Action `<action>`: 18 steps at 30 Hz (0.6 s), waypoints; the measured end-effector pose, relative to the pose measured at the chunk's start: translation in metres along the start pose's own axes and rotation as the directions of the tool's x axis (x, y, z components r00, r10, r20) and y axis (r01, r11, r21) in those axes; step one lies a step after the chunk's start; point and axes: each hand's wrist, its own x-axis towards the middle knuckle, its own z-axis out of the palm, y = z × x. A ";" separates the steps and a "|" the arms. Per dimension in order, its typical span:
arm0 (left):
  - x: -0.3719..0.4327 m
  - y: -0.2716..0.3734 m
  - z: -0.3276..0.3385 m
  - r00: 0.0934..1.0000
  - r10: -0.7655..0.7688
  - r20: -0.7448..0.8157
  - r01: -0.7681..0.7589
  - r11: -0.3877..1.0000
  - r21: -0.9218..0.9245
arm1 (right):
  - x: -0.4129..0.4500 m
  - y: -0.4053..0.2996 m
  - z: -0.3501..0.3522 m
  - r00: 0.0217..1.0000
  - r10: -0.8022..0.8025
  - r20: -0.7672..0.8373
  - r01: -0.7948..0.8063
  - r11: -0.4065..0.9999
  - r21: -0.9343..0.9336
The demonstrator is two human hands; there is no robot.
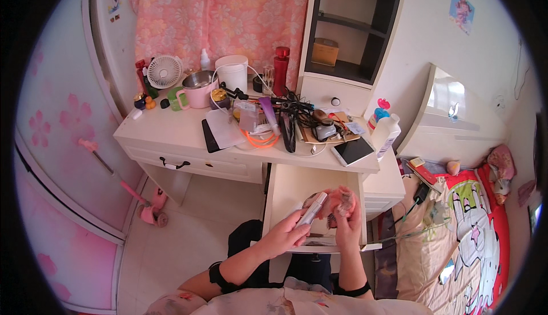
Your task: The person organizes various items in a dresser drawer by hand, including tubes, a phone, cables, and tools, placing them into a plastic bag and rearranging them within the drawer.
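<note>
My left hand (286, 237) grips a slim whitish tube (314, 208), tilted up and to the right. A crumpled pink cloth (343, 198) is bunched in my right hand (349, 225), close beside the tube. Both hands are over a pulled-out white drawer (287, 183) of the desk. Near the drawer's front, below my hands, lie a few thin items too small to name. Something dark-patterned shows behind the tube and under the cloth; what it is I cannot tell.
The white desk (158, 133) carries a small fan (164, 71), a pink pot (199, 94), tangled black cables (295, 105), a smartphone (353, 151) and a white bottle (386, 131) near its right end. A bed (428, 263) stands right; a pink scooter (150, 212) stands left.
</note>
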 end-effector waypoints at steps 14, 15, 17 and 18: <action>0.008 -0.007 0.001 0.978 0.124 -0.169 -0.106 0.988 0.112 | -0.003 -0.006 0.013 0.770 -0.381 0.513 0.601 0.703 -0.380; 0.009 -0.009 0.000 0.980 0.110 -0.167 -0.092 0.989 0.112 | -0.004 -0.005 0.014 0.779 -0.372 0.505 0.589 0.711 -0.383; 0.012 -0.017 -0.003 0.977 0.160 -0.138 -0.128 0.968 0.214 | -0.006 -0.003 0.015 0.829 -0.363 0.426 0.543 0.704 -0.458; 0.014 -0.018 -0.003 0.983 0.139 -0.121 -0.107 0.965 0.240 | -0.005 -0.001 0.016 0.842 -0.384 0.379 0.535 0.688 -0.491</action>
